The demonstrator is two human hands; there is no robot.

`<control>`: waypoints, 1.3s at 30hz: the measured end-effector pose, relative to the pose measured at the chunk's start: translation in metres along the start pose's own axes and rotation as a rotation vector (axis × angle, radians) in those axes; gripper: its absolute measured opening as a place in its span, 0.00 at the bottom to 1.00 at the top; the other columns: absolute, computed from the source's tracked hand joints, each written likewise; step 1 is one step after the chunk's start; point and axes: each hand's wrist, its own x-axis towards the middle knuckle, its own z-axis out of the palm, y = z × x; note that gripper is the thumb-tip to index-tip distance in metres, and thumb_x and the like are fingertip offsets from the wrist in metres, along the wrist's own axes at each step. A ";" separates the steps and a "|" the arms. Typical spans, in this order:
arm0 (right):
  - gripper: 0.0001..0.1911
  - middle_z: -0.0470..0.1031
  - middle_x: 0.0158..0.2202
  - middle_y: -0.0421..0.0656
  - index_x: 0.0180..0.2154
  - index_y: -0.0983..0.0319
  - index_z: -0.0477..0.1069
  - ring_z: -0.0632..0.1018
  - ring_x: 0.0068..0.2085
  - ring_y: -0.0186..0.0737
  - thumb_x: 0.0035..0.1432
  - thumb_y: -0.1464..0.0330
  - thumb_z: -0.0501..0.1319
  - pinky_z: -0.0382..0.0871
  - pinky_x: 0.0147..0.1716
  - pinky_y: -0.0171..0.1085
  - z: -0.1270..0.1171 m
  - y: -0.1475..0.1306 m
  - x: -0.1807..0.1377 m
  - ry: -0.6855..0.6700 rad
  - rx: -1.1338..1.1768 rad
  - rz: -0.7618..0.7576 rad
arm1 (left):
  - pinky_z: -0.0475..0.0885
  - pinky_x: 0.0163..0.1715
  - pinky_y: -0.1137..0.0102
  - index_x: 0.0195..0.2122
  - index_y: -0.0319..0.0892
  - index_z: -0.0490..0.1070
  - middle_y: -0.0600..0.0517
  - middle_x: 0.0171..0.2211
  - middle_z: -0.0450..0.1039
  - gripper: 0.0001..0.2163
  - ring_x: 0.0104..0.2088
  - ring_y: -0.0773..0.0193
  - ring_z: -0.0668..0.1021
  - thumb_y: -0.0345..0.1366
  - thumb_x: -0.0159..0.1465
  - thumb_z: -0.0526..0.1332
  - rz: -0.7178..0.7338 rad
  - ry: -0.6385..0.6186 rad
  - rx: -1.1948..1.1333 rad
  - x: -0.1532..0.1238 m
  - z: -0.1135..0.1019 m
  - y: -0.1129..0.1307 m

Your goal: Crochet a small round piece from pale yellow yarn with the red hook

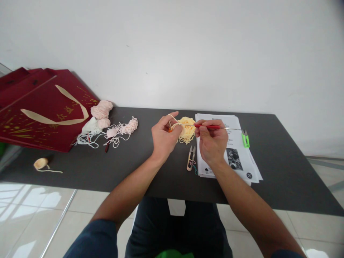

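My left hand (162, 138) is closed in a pinch on a small orange crocheted piece, with a strand of pale yellow yarn looped over its fingers. Just behind it lies a loose heap of yellow yarn (187, 129) on the dark table (282, 168). My right hand (212, 141) is closed around a red-handled crochet hook (212, 127), whose metal shaft points left toward the piece in my left hand. Both hands hover close together above the table's middle.
Beige thread snips (191, 158) lie between my hands, beside a stack of printed papers (236, 154) with green snips (245, 139) on it. Pink and white yarn pieces (107, 125) and red gift bags (43, 107) sit at the left. A small tan piece (41, 163) lies near the front left edge.
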 end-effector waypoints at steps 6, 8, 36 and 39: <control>0.09 0.83 0.36 0.37 0.34 0.54 0.73 0.77 0.28 0.32 0.57 0.64 0.73 0.71 0.29 0.36 0.001 0.000 -0.002 0.014 -0.022 -0.037 | 0.71 0.31 0.72 0.49 0.43 0.81 0.54 0.33 0.75 0.19 0.29 0.69 0.73 0.30 0.56 0.68 -0.004 0.015 -0.005 0.000 0.000 -0.001; 0.10 0.83 0.36 0.37 0.34 0.54 0.73 0.77 0.28 0.32 0.57 0.63 0.73 0.72 0.29 0.36 0.003 0.000 -0.003 0.025 -0.030 -0.038 | 0.71 0.31 0.72 0.49 0.43 0.81 0.54 0.32 0.75 0.19 0.29 0.70 0.73 0.30 0.55 0.67 -0.008 0.024 0.000 0.000 0.001 -0.001; 0.05 0.87 0.40 0.38 0.36 0.54 0.82 0.85 0.33 0.35 0.58 0.71 0.72 0.84 0.38 0.39 0.003 0.014 -0.015 0.007 -0.061 -0.108 | 0.71 0.32 0.73 0.46 0.44 0.82 0.54 0.32 0.77 0.14 0.28 0.71 0.74 0.30 0.58 0.67 0.073 0.156 0.068 0.002 -0.002 -0.007; 0.05 0.87 0.37 0.38 0.37 0.56 0.81 0.85 0.31 0.34 0.57 0.70 0.73 0.83 0.35 0.35 0.003 0.019 -0.009 0.032 0.070 0.001 | 0.70 0.31 0.74 0.45 0.44 0.83 0.55 0.30 0.76 0.14 0.28 0.71 0.74 0.28 0.58 0.66 0.129 0.167 0.107 0.002 -0.001 -0.006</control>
